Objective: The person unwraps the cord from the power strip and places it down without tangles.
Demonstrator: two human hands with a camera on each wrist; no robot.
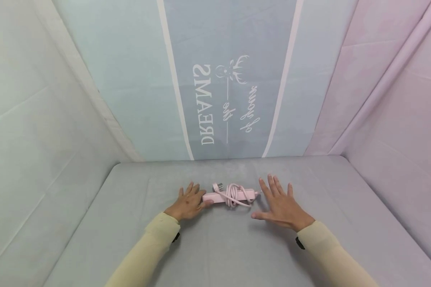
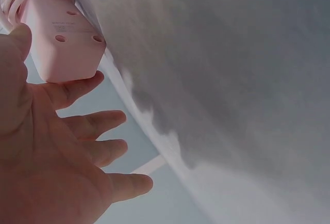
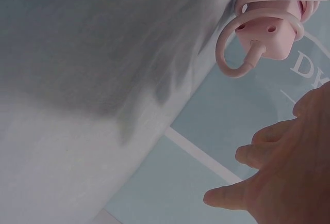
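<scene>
A pink power strip [image 1: 233,195] lies across the middle of the grey table [image 1: 215,247], its pink cord coiled around it and the plug [image 1: 218,186] sticking out at the back. My left hand [image 1: 190,201] rests flat by the strip's left end. In the left wrist view its straight fingers [image 2: 77,90] touch that end of the power strip [image 2: 64,43]. My right hand [image 1: 277,201] lies flat and spread by the right end. In the right wrist view the right hand [image 3: 278,177] sits a little apart from the power strip [image 3: 273,33]. Neither hand holds anything.
Cloth walls close in the table: a pale grey sheet [image 1: 39,119] on the left, a pink one [image 1: 398,111] on the right. At the back hangs a blue striped cloth [image 1: 226,79] with white lettering. Bare grey table surface lies on both sides of the hands.
</scene>
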